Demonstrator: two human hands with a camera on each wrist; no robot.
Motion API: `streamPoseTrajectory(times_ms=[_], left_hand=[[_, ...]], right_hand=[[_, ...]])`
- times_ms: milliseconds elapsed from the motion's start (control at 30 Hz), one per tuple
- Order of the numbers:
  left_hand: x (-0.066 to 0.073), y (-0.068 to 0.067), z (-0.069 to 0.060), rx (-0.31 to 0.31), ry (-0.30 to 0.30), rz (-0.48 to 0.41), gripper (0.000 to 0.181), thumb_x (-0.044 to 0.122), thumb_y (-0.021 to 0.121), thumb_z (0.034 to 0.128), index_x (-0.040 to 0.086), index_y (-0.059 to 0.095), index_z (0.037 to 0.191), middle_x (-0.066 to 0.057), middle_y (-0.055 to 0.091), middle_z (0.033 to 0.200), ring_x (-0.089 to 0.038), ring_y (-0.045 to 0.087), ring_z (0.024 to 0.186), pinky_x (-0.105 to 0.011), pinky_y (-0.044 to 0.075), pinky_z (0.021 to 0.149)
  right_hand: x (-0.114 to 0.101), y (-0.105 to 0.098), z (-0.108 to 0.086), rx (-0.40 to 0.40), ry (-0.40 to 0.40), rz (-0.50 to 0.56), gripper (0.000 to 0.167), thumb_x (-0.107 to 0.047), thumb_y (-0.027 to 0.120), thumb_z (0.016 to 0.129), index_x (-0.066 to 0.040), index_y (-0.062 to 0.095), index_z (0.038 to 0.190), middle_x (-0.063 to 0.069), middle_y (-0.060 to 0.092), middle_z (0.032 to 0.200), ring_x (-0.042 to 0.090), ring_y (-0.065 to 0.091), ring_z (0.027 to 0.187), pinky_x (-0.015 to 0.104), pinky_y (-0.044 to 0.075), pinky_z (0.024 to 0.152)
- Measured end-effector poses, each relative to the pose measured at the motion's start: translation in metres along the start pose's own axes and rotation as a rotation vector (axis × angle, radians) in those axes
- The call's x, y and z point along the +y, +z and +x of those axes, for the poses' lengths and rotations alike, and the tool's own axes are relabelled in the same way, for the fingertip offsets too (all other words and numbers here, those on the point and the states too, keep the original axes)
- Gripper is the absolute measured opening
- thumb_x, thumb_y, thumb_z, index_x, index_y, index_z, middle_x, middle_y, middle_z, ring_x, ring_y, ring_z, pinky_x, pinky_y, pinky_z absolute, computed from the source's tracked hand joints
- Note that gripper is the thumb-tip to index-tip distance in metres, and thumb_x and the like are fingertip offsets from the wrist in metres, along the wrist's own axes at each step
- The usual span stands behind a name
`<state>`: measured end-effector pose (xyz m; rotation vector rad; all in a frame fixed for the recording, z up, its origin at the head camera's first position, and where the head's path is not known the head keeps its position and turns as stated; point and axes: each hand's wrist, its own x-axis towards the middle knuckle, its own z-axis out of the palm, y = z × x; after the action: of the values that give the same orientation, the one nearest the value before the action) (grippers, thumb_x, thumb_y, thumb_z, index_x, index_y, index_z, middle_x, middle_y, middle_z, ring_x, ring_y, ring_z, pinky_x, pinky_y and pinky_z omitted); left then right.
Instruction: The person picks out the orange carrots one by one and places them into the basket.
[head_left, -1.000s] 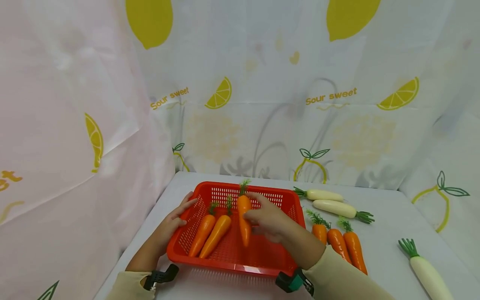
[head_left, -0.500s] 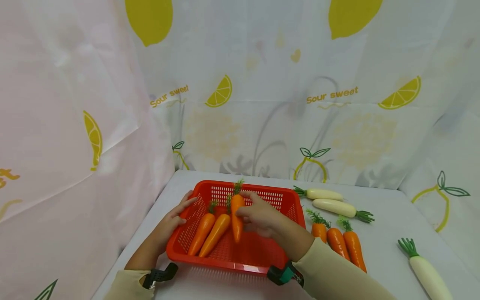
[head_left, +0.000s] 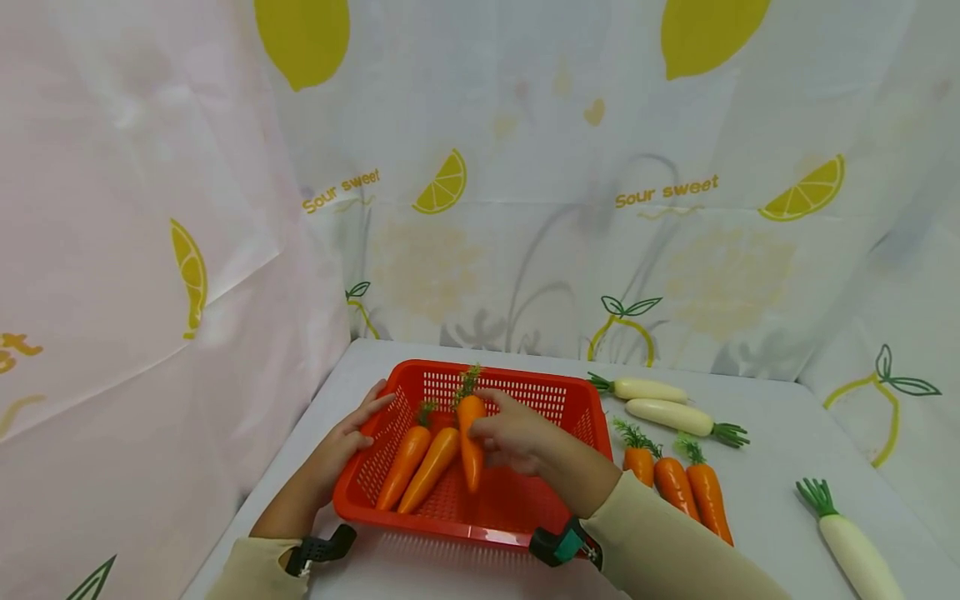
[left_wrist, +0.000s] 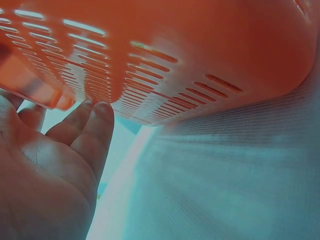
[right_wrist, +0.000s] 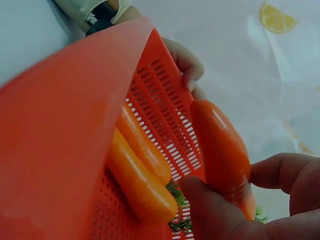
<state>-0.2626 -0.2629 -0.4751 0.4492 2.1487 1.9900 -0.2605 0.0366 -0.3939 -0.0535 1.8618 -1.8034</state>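
Note:
In the head view my left hand [head_left: 348, 437] grips the left rim of a red plastic basket [head_left: 480, 533]; the left wrist view shows fingers [left_wrist: 95, 130] against its slotted outer wall. Inside the basket, my right hand [head_left: 517, 433] pinches an orange carrot [head_left: 472, 442] with a green leafy top between thumb and fingers. The right wrist view shows that carrot [right_wrist: 220, 150] between the thumb and a fingertip, beside two others. Those two, a left carrot [head_left: 405, 467] and a right carrot [head_left: 432, 471], lie side by side on the basket floor, tops pointing away.
Right of the basket, several carrots [head_left: 708, 500] lie on the white table [head_left: 780, 467], partly behind the right sleeve. Two white radishes [head_left: 671, 415] lie farther back, and another radish [head_left: 858, 554] near the right edge. A lemon-print cloth [head_left: 510, 250] encloses the back and sides.
My right hand has moved left with its carrot, then slightly lower, bringing it close beside the two carrots in the basket. The left hand has stayed on the rim.

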Motion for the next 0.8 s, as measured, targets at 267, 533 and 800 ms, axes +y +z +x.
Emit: streamPoseTrajectory(times_ms=[267,533,800], left_hand=[[0.0018,0.0005,0.0018,-0.007,0.006,0.015,0.077,-0.005,0.037,0.0878,0.010,0.035,0.164,0.007,-0.002,0.178,-0.035,-0.008,0.163,-0.016,0.045,0.103],[0.0004,-0.0002,-0.0023,0.027,-0.019,0.042,0.077,-0.004,0.038,0.0873,0.011,0.037,0.163,0.006,-0.001,0.178,-0.036,-0.008,0.163,-0.015,0.044,0.103],[-0.0017,-0.0014,-0.0004,-0.001,0.020,0.021,0.075,-0.004,0.039,0.0894,0.010,0.037,0.163,0.007,-0.001,0.178,-0.035,-0.009,0.163,-0.016,0.044,0.104]], right_hand=[[0.0002,-0.0044,-0.0016,0.013,0.009,-0.010,0.077,-0.003,0.066,0.094,-0.014,0.031,0.162,0.023,0.055,0.135,0.031,0.070,0.099,0.051,0.063,0.086],[0.0031,-0.0038,0.0026,0.018,0.020,-0.035,0.078,-0.003,0.067,0.094,-0.012,0.029,0.162,0.023,0.053,0.136,0.032,0.067,0.103,0.052,0.062,0.086],[0.0051,-0.0021,0.0001,0.059,0.060,-0.058,0.079,-0.009,0.066,0.094,-0.010,0.026,0.162,0.021,0.052,0.133,0.031,0.061,0.098,0.047,0.063,0.079]])
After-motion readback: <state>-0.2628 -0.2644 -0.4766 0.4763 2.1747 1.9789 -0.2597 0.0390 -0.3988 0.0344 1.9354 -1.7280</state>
